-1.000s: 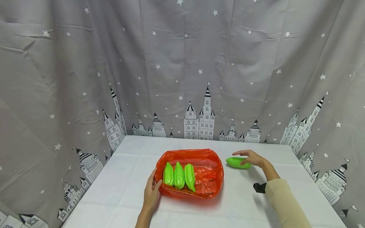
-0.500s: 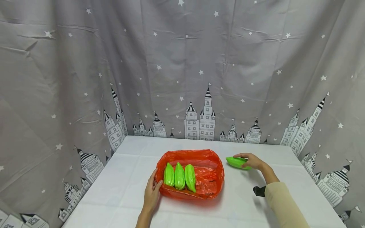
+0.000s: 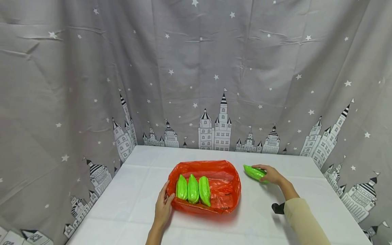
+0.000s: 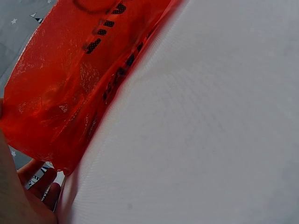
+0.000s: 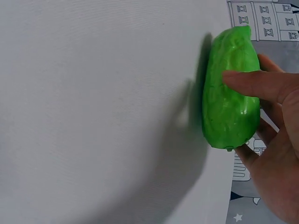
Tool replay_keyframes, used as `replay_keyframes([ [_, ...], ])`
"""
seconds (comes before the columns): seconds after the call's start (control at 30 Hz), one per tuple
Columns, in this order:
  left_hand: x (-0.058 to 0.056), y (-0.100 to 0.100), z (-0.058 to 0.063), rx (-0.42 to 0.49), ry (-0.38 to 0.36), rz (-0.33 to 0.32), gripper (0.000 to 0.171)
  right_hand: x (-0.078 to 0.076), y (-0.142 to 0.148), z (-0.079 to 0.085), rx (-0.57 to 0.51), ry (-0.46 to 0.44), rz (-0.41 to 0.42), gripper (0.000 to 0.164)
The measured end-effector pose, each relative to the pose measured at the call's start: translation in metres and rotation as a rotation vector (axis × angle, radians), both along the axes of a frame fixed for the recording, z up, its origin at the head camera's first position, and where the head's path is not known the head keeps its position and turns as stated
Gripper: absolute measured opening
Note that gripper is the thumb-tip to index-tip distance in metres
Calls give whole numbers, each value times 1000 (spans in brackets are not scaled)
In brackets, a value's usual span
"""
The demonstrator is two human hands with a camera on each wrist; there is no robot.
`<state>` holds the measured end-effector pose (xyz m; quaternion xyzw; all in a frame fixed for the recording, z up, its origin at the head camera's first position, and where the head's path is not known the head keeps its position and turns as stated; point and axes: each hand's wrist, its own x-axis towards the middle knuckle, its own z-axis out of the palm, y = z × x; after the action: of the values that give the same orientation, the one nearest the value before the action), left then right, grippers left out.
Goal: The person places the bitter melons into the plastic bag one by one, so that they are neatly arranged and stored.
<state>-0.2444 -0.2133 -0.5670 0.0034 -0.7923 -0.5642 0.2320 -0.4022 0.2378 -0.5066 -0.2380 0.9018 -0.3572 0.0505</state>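
A red plastic bag (image 3: 225,192) lies with its wide mouth up on the white table. My left hand (image 3: 161,207) holds its left side, thumb at the near rim and fingers along the outside. Inside, three bright green, ridged gourds (image 3: 193,189) lie side by side at the left. To the right of the bag, my right hand (image 3: 272,176) grips another green gourd (image 3: 251,172). The right wrist view shows the thumb across this gourd (image 5: 229,107) and the fingers behind it. In the left wrist view the bag (image 4: 60,102) hides part of the left hand.
White cloth covers the table (image 3: 122,204). A grey curtain (image 3: 183,51) with stars and castles hangs behind it and at both sides. A dark object (image 3: 278,208) sits at the right wrist by the beige sleeve (image 3: 306,221).
My right hand has come down onto the gourd and closed its fingers round it. The gourd has turned slightly, its near end toward me. My left hand and the bag have stayed put.
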Motion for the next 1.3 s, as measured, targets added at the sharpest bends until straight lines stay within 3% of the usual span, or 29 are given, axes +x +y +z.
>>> replay_keyframes([
  [0.17,-1,0,-1,10,6,-6,51,3,-2,-4,11,6,-90,64],
  [0.4,0,0,0,11,6,-12,51,9,-4,-8,-55,25,-175,60],
  [0.47,1,0,4,16,10,-21,51,11,-4,-9,-78,33,-182,60],
  [0.63,12,6,25,10,12,-23,51,18,-6,-11,-174,54,-200,61],
  [0.7,11,7,23,-15,20,-12,51,22,-8,-11,-224,59,-211,61],
  [0.87,0,1,1,-3,17,0,51,31,-11,-9,-296,15,-264,65],
  [1.3,0,0,2,6,-6,-2,52,54,-24,6,-426,35,-309,67],
])
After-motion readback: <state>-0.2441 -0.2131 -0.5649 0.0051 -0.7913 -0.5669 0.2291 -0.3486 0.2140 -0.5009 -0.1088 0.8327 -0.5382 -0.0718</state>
